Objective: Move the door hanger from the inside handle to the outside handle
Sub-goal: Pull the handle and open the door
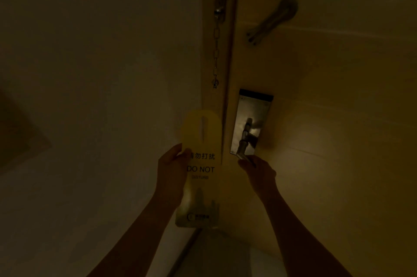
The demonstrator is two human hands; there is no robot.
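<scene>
Two hands busy: left hand [171, 171] pinching flat yellow door hanger [200, 170], right hand [257, 169] gripping tubular metal handle [244, 139].

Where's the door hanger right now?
In the head view the door hanger is off the handle, held upright in the left hand at lower centre, in front of the door frame, just left of the lever handle that the right hand touches.

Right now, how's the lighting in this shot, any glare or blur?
Head view: very dim and yellow-tinted; a soft light pool brightens the door; the metal lock plate shows mild glare; the door hanger's large print reads, its small print is blurred; wide-angle bending tilts the door frame.
</scene>
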